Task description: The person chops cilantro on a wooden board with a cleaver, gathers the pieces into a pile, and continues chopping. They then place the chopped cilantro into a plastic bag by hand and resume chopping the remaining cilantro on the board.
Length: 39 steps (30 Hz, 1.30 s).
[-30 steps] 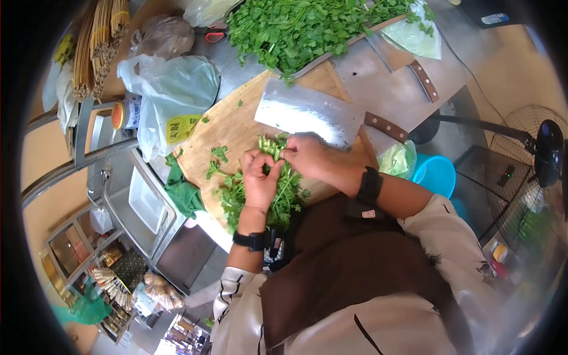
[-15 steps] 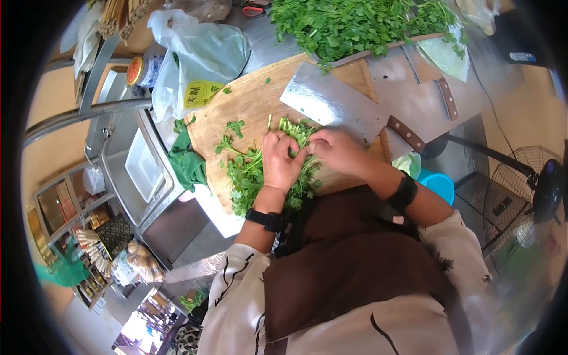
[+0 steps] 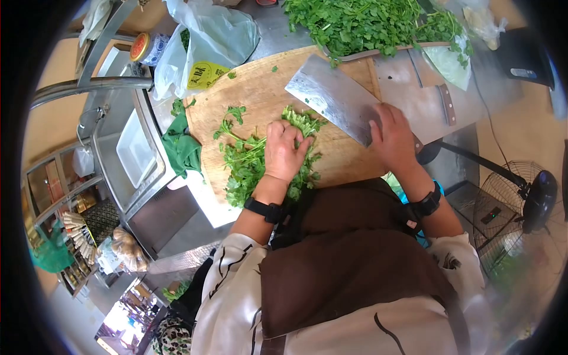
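While the left hand [image 3: 284, 152] is curled tight on a bunch of herbs [image 3: 244, 173] on a wooden board [image 3: 346, 163], the right hand [image 3: 393, 137] is at the rear of a cleaver [image 3: 331, 93]; whether it grips the handle [image 3: 419, 144] cannot be told. The cleaver lies across the board, just beside the stem ends [image 3: 303, 120]. Beyond, a leafy pile [image 3: 355, 25] sits near a bag [image 3: 222, 38]; a cloth [image 3: 182, 146] lies left.

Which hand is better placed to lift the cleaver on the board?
Probably the right hand: it's at the handle end of the cleaver, while the left hand is holding the herbs.
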### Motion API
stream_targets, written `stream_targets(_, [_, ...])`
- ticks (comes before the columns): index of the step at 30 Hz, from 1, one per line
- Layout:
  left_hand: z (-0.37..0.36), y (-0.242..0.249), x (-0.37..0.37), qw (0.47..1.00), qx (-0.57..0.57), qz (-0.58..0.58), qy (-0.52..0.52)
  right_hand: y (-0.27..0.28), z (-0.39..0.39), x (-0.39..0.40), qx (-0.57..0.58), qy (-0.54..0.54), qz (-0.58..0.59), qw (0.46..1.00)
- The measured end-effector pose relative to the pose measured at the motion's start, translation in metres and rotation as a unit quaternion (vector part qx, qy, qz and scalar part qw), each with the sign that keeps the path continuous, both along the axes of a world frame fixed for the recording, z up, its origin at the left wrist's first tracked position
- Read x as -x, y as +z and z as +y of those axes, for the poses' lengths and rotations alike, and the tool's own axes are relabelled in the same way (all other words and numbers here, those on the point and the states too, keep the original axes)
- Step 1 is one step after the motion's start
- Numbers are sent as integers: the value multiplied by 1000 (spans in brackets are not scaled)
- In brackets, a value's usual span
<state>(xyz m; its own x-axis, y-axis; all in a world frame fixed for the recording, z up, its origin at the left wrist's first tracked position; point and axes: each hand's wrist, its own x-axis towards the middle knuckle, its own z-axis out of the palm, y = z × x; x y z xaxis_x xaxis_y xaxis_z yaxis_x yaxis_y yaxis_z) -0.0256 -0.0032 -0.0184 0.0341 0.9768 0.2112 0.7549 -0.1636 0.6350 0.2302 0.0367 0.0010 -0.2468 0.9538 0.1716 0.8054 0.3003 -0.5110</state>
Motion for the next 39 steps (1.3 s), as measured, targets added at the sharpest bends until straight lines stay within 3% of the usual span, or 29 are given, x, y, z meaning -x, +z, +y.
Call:
stream_targets(2, [0, 2, 0, 1000, 3, -2, 2, -6, 2, -18, 26, -21, -119, 992])
stream_targets(5, [1, 3, 2, 1000, 21, -16, 6, -26, 4, -44, 95, 6, -146, 985])
stream_targets(8, [2, 1, 3, 999, 36, -29, 9, -20, 20, -54, 134, 48, -102, 984])
stream_targets(11, [3, 2, 4, 998, 50, -37, 15, 11, 50, -50, 455, 110, -68, 881])
stream_targets(12, [4, 3, 4, 997, 57, -43, 17, -14, 39, -63, 439, 137, 83, 884])
stream_targets(15, [4, 4, 6, 997, 62, -51, 20, 8, 32, -74, 625, 25, 267, 733])
stream_targets(16, [4, 4, 6, 997, 61, -51, 17, 30, 28, -70, 631, -17, 303, 714])
stream_targets(19, [5, 4, 6, 997, 54, -56, 14, 52, 15, -71, 614, -13, 325, 719])
stream_targets(21, [5, 5, 6, 997, 44, -54, 12, 47, -4, -65, 552, 2, 237, 799])
stream_targets(23, [5, 6, 6, 998, 33, -51, 8, 39, -31, -56, 260, 100, 117, 953])
stream_targets(24, [5, 6, 6, 998, 27, -48, 5, 48, -34, -44, 168, 110, 55, 978])
stream_targets(28, [3, 4, 6, 999, -3, -44, 4, 56, -38, -12, 110, 151, -64, 980])
stream_targets(34, [8, 10, 9, 999, 43, -6, -19, 48, -44, 12, 112, 191, -81, 972])
stream_targets(37, [13, 12, 9, 997, 77, 9, -22, 38, -30, -1, 194, 176, -104, 959])
stream_targets(39, [13, 10, 8, 997, 73, 11, -18, 53, -26, 0, 151, 171, -107, 968])
